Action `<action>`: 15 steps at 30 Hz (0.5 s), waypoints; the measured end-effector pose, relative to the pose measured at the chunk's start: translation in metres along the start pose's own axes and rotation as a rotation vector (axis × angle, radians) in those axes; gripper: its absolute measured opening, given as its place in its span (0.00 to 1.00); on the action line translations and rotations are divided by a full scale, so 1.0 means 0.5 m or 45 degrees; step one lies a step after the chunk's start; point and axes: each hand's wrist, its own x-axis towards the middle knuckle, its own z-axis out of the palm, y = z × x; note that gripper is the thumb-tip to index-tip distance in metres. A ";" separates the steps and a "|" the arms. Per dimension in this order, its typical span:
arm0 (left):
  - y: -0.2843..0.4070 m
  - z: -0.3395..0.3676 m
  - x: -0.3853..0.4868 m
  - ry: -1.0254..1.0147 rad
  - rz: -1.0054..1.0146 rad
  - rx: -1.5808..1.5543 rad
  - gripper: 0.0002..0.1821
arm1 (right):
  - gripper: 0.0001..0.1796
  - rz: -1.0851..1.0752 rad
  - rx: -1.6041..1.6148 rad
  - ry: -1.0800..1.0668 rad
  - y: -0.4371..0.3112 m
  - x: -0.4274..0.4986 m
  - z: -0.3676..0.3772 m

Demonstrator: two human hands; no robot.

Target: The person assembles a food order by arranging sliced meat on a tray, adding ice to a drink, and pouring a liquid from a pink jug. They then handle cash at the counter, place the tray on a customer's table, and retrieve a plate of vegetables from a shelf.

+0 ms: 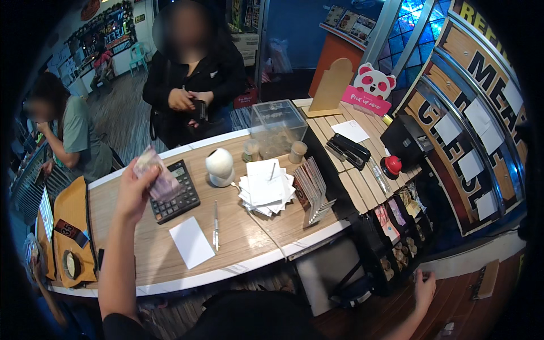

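My left hand (138, 182) holds folded banknotes (158, 176), purplish and partly blurred, above a black desk calculator (182, 195) on the wooden counter. My right hand (425, 287) is low on the right, beside the open cash drawer (382, 242) with banknotes and coins in its compartments. Its fingers are slightly bent, and I cannot tell whether anything is between them. A blank white paper (192, 243) and a pen (216, 225) lie on the counter near the calculator. A stack of white slips (267, 185) sits farther right, next to a white camera-like device (220, 166).
Across the counter stands a person (193, 80) holding a dark wallet (199, 111). A clear box (278, 127), a rack of cards (312, 191), a black stapler (348, 151) and a red-topped bell (391, 165) stand to the right. Another person (78, 127) sits at left.
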 end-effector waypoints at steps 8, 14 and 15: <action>-0.038 -0.120 0.291 -0.018 -0.077 -0.026 0.16 | 0.38 0.246 0.331 0.021 -0.056 -0.095 0.088; -0.040 -0.134 0.369 0.266 0.063 1.027 0.26 | 0.41 0.205 0.471 -0.025 -0.117 -0.086 0.112; -0.059 -0.178 0.388 0.315 0.112 1.172 0.30 | 0.36 0.155 0.582 -0.042 -0.113 -0.076 0.132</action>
